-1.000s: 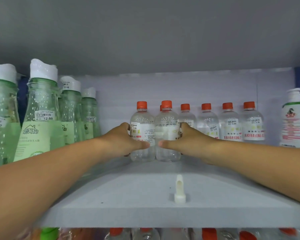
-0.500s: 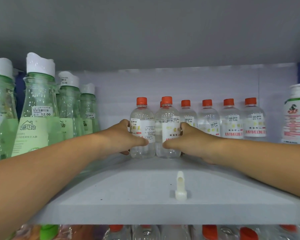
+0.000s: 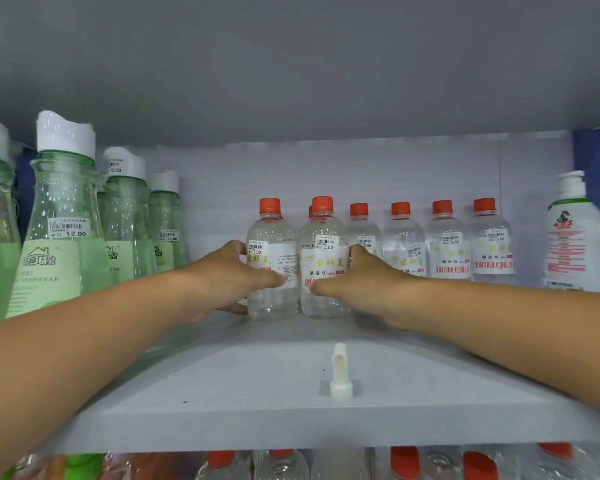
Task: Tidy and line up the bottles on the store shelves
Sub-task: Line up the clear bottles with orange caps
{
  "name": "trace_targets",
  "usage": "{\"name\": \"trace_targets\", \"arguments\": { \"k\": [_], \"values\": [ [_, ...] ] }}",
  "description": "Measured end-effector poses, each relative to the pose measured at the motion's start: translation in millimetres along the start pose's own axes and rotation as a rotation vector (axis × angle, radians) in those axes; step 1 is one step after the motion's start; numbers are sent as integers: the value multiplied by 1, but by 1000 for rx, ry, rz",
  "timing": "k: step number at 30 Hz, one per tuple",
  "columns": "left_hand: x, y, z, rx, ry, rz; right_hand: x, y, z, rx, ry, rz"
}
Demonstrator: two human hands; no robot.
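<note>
Two clear bottles with orange caps stand side by side in the middle of the grey shelf (image 3: 243, 393). My left hand (image 3: 229, 275) wraps the left clear bottle (image 3: 271, 237) from its left side. My right hand (image 3: 361, 282) grips the right clear bottle (image 3: 323, 237) from its right side. Another orange cap peeks out between them, behind. To the right, a row of several more clear orange-capped bottles (image 3: 447, 244) lines the back wall, labels facing forward.
Tall green bottles with white caps (image 3: 63, 216) crowd the left end of the shelf. A white pump bottle (image 3: 575, 237) stands at the far right. A small white peg (image 3: 340, 372) sticks up near the shelf's front edge. More orange-capped bottles (image 3: 402, 462) show on the shelf below.
Both hands have stayed on the two front bottles, which have been turned a little so their labels face forward more. The view has shifted slightly.
</note>
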State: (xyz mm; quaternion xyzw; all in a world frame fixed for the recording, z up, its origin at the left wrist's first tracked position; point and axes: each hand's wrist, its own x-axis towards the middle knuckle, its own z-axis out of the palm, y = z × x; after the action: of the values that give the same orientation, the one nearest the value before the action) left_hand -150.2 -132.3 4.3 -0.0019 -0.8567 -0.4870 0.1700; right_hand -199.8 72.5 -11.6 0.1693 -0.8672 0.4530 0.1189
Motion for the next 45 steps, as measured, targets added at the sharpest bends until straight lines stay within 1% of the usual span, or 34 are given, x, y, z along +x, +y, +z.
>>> {"name": "trace_targets", "arguments": {
  "k": [6,11,15,23,27,36,41,43,45],
  "values": [
    [-2,1,0,23,12,4,-2,-1,-5,20,-57,8],
    [-2,1,-1,25,17,5,-3,-3,-1,35,-33,-31],
    [-2,1,-2,45,16,10,-11,-3,-6,14,-92,-32],
    [-2,1,1,125,90,41,-11,-5,-3,-9,-43,-56],
    [-2,0,-1,131,60,16,-11,-4,-4,4,-30,-60],
    [2,-3,2,108,71,25,-13,-6,-9,-7,-90,-72],
    [2,0,1,223,102,39,-18,-10,-12,-48,-113,-55],
    [-4,6,-1,311,113,21,-20,-16,-19,-105,-147,-30],
    [-14,18,-4,389,160,9,-31,-23,-33,-213,-128,-9]
  ]
}}
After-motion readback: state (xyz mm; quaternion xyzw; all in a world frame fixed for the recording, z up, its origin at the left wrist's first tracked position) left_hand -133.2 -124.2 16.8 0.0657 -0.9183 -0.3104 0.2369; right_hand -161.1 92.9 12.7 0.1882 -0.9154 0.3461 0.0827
